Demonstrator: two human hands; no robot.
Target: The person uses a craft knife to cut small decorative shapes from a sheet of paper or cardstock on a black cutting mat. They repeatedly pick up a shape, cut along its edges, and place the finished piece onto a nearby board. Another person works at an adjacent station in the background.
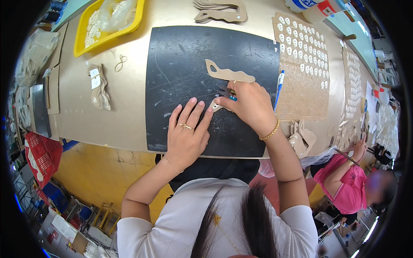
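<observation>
My left hand [187, 133] lies flat on a black mat [172, 64], fingers stretched out. Its index fingertip rests at the edge of a small beige cut piece [219, 105] with dark holes. My right hand [251, 103] is closed around a small tool with dark pointed tips and a blue part [228, 93]; its exact kind is unclear. The tips point left, just above the beige piece, while the right thumb reaches down to that piece. Beyond the right hand lies a wavy beige piece [230, 75] with an oval hole, partly covered by the fingers.
A blue pen [278, 88] lies along the mat's right edge, beside a brown board [297, 96] carrying rows of small white pieces. A yellow tray [79, 45] stands far left. Stacked beige pieces [238, 13] lie beyond the mat. At right sits a co-worker in a pink top [346, 189].
</observation>
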